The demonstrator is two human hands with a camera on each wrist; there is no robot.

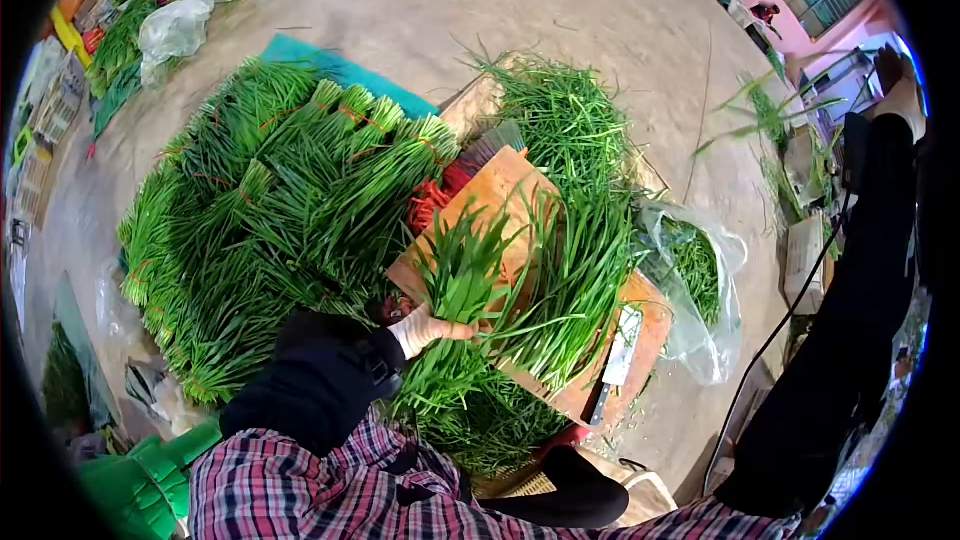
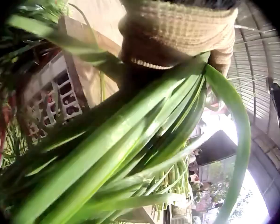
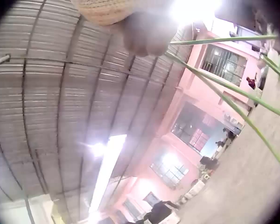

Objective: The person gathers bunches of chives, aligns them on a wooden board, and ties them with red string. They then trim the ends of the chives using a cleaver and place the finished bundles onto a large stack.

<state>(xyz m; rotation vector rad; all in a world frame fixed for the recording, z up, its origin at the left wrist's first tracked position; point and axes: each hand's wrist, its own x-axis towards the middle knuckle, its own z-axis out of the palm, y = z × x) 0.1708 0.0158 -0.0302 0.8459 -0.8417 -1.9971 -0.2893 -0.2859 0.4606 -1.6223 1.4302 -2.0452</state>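
Observation:
In the head view my left hand [image 1: 432, 328], in a knit glove, grips a bunch of garlic chives [image 1: 462, 265] over the wooden board. The left wrist view shows their flat leaves [image 2: 130, 126] fanning from under the gloved hand. My right hand [image 1: 900, 90] is stretched far out to the right. It pinches a few long chive leaves [image 3: 224, 91], which trail from curled fingers in the right wrist view. More loose chives [image 1: 570, 300] lie on the orange-brown board [image 1: 510, 180], with a cleaver [image 1: 622, 345] at its right side.
Tied chive bundles [image 1: 290, 170] are heaped at left on a teal sheet [image 1: 350, 72]. Red ties [image 1: 428, 205] lie by the board. Behind it is a pile of loose chives [image 1: 565, 115]; a clear plastic bag [image 1: 715, 340] sits at right. A black cable [image 1: 770, 340] runs beside the right arm.

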